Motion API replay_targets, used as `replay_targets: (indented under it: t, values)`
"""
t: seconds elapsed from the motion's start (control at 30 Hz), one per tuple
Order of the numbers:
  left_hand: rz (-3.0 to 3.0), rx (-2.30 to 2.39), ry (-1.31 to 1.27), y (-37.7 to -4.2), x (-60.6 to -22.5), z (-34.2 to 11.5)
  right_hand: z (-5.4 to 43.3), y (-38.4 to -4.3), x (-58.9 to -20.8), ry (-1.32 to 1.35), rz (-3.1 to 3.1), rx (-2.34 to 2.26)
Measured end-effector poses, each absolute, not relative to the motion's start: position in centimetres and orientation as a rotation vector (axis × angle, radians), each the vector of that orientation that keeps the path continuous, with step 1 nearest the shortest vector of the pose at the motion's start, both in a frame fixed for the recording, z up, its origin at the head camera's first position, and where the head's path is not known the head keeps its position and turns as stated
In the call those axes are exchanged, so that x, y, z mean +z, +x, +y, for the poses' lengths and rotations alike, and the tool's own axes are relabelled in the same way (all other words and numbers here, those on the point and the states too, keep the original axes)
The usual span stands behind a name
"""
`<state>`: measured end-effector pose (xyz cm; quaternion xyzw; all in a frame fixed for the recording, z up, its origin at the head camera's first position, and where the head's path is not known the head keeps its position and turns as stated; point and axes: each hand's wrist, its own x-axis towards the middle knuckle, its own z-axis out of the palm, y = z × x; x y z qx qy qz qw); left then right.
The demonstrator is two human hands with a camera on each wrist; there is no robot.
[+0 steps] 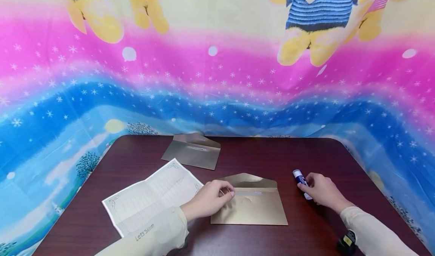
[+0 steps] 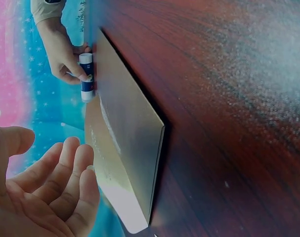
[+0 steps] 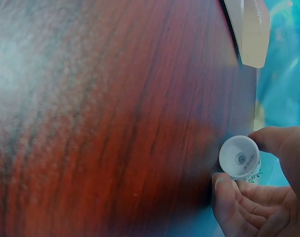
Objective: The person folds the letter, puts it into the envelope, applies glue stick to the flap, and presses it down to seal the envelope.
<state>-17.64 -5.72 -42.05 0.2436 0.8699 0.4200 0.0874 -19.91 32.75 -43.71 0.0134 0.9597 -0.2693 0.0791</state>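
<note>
A glossy gold paper envelope (image 1: pixel 250 203) lies flat near the front of the dark wood-grain table (image 1: pixel 306 154), its pointed flap open. The left hand (image 1: pixel 209 201) rests at the envelope's left end, fingers loosely bent, seemingly gripping nothing. Just right of it, the right hand (image 1: pixel 321 191) pinches a small blue-and-white glue stick (image 1: pixel 301 180) lying on the bare wood. A lined letter sheet (image 1: pixel 153 199) and a second envelope (image 1: pixel 192 150) lie farther left, with open table behind.

My gold envelope (image 1: pixel 253 207) lies flat, near centre, flap open toward the far side. My white-and-blue glue stick (image 1: pixel 301 182) lies on its side just right of it.
</note>
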Motion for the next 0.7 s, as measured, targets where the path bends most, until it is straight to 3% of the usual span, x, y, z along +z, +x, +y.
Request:
replay_targets:
  t: [0.7]
  values:
    - [2.588, 1.24, 0.709, -17.56, -42.54, -5.81, 32.96, -19.89, -43.85, 0.046, 2.855, -0.848]
